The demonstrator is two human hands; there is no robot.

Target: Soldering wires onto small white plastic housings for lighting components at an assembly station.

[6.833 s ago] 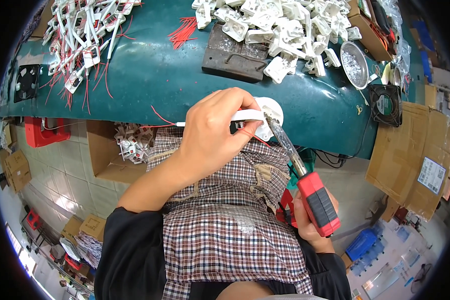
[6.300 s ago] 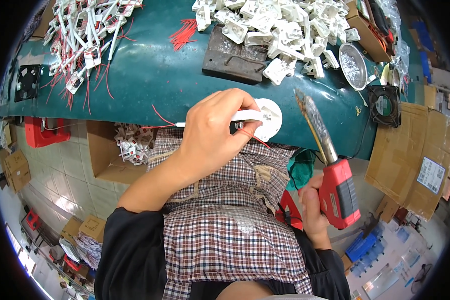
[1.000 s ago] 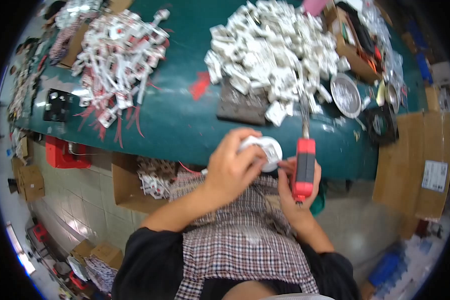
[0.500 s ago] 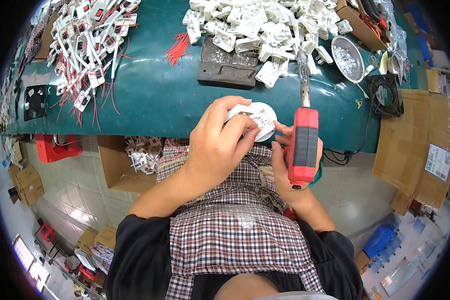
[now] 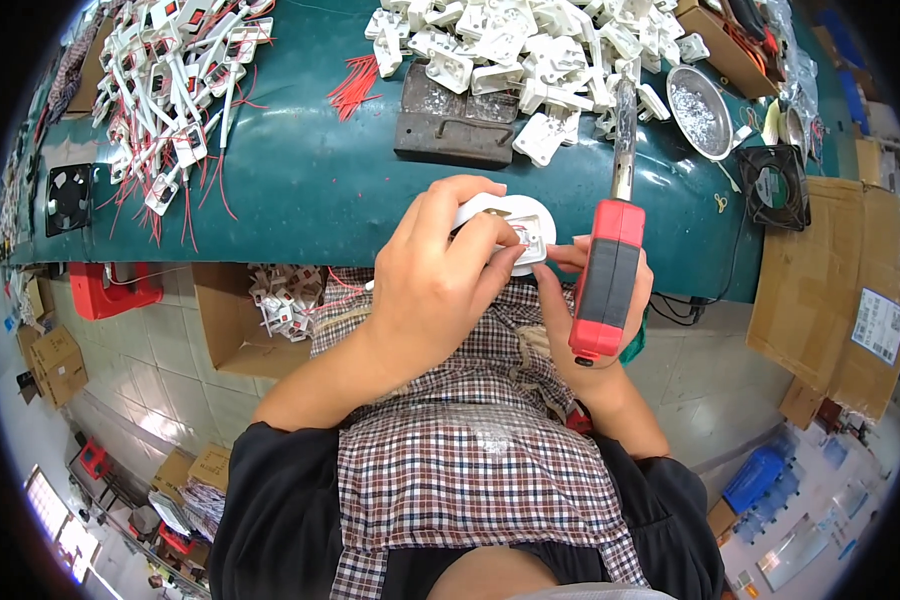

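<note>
Just off the bench's near edge, my left hand [image 5: 440,260] grips a white plastic housing [image 5: 538,222] with its open, hollow side facing up. Its thumb and forefinger are pinched inside the hollow, by a thin red wire. My right hand [image 5: 610,285] holds a red and black soldering gun [image 5: 612,275], its metal barrel pointing away over the bench. The right thumb and forefinger also touch the housing's right edge. A loose red wire hangs beside my left wrist.
On the green bench [image 5: 300,180] lie a heap of white housings [image 5: 540,50], a dark metal block [image 5: 455,130], red wires [image 5: 355,85], and wired switch parts [image 5: 175,90]. A metal dish [image 5: 698,112] and small fans [image 5: 773,188] stand around. Below sits a carton [image 5: 225,330] of parts.
The housing has been turned a little in my fingers, so its hollow shows more. The soldering gun has tilted, its barrel tip shifting right and away.
</note>
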